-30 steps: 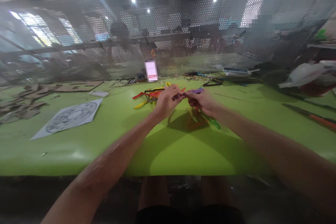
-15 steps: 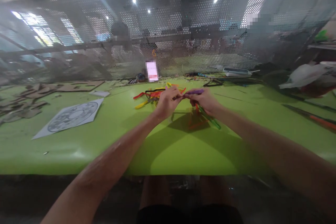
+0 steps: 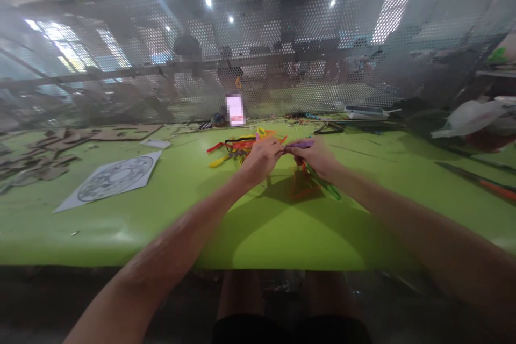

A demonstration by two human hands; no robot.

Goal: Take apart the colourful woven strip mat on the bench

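Note:
My left hand [image 3: 261, 159] and my right hand [image 3: 316, 157] meet above the middle of the green table [image 3: 161, 215], both with fingers closed. Between them they pinch a purple strip [image 3: 301, 143], which lies along the top of my right hand. Green and orange strips [image 3: 322, 187] hang down from under my right hand onto the table. A loose pile of red, yellow, black and orange strips [image 3: 237, 146] lies just beyond my left hand.
A printed sheet with a round pattern [image 3: 114, 180] lies at the left. Brown cardboard scraps [image 3: 44, 153] spread over the far left. A perforated metal screen [image 3: 282, 54] closes off the back. A white plastic bag [image 3: 467, 118] and an orange-handled tool [image 3: 484, 180] sit at the right.
Both hands stay together on the purple strip, with small shifts of the fingers. The view has drifted slightly.

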